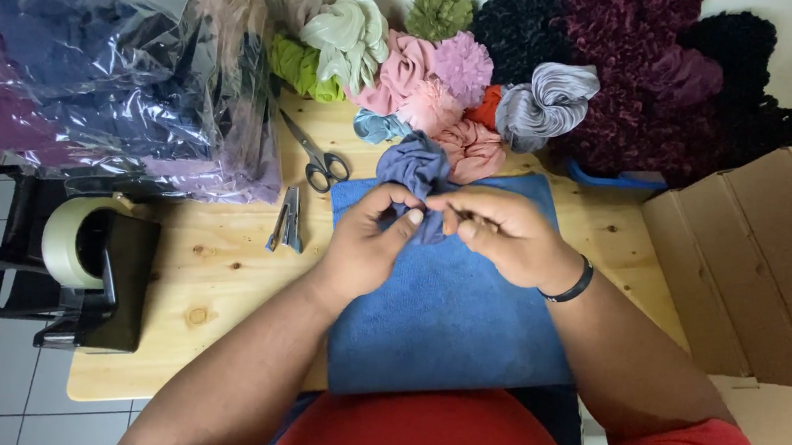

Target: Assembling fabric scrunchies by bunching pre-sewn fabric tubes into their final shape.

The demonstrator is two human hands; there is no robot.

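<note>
Both hands pinched on slate-blue scrunchie [419,175] over blue towel [440,304]: left hand [369,243] + right hand [500,233] together at seam. Finished pile [423,88] at 12 o'clock; scissors [316,158] at 10, untouched. This one looks mid-work.

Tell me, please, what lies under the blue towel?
The blue towel lies on a wooden table; its near edge overhangs red clothing. Whatever is beneath it is hidden.

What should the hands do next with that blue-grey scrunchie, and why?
Probably keep pinching the blue-grey scrunchie shut at its gap: the left hand and right hand both grip one small spot of it over the blue towel.
</note>
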